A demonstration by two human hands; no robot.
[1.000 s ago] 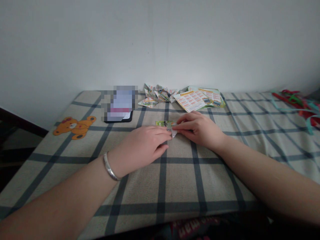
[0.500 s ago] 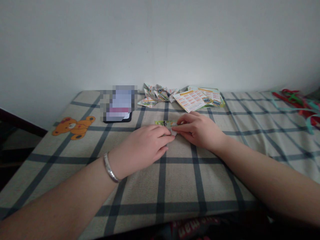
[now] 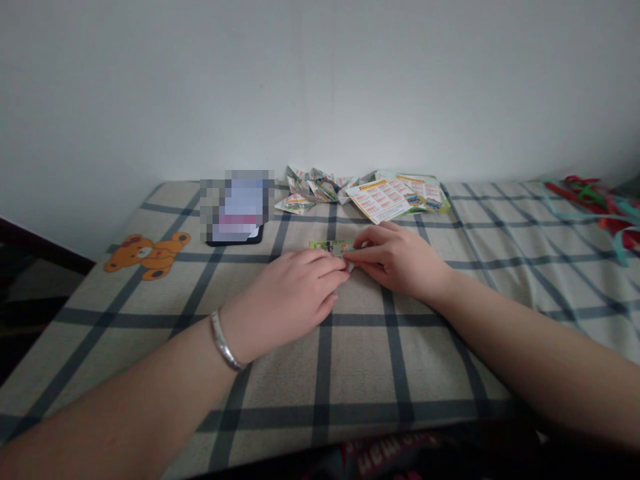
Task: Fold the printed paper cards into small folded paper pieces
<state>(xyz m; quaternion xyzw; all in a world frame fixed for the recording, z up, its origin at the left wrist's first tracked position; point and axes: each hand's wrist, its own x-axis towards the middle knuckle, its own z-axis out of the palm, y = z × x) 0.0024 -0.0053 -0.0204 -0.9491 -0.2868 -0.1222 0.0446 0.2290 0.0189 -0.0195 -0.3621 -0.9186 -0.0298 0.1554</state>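
A small folded strip of printed paper [image 3: 330, 247] lies on the checked cloth near the middle of the table. My left hand [image 3: 287, 293], with a silver bracelet at the wrist, rests palm down with its fingertips pressed on the paper's near edge. My right hand [image 3: 400, 260] meets it from the right, fingers curled and pinching the paper's right end. Most of the paper is hidden under both sets of fingers.
The table's checked cloth [image 3: 360, 360] carries a bear print [image 3: 147, 252] at the left. A phone [image 3: 235, 213] lies behind my left hand. Folded paper pieces [image 3: 315, 190] and flat leaflets [image 3: 395, 197] sit by the wall. Coloured ribbons [image 3: 597, 200] lie at the far right.
My fingertips have closed slightly over the paper, so its white corner between the hands no longer shows. The hands have barely shifted.
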